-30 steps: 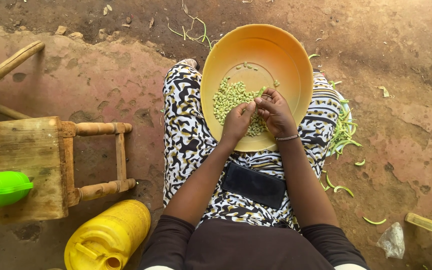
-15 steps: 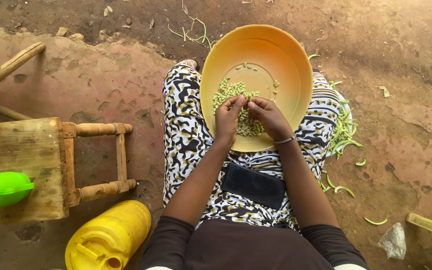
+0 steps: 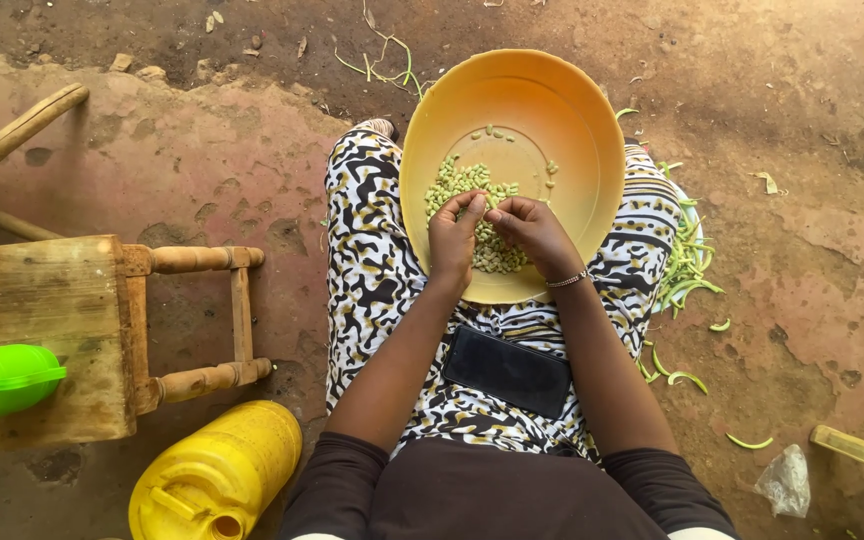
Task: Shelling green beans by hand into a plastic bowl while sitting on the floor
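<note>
Both hands met over the near part of a yellow-orange bowl [image 3: 592, 130] that rested on the person's lap. The left hand [image 3: 455, 235] and the right hand [image 3: 532, 228] were drawn together, fingertips almost touching, pinched closed on something small between them; it was too small and too hidden by the fingers to say whether it was a pod or a single bean. Whatever they held sat directly above the pile of pale green beans [image 3: 462, 182], so that the pile lay just beyond and beneath the fingertips, toward the far side of the bowl. Neither hand was clearly nearer to the pile; both hovered at its near edge. A few loose beans lay apart on the bowl's bare floor farther out.

A heap of green pods [image 3: 687, 265] lay on the ground just beside the person's right knee, on the right hand's side, with stray empty pods scattered nearer the body. A dark phone [image 3: 507, 372] lay flat on the patterned skirt [image 3: 377, 270] between the forearms. To the left stood a wooden stool [image 3: 42, 300] bearing a green cup [image 3: 2, 382], with a yellow jerrycan [image 3: 217, 475] just below it. Nothing stood between the hands and the bowl.
</note>
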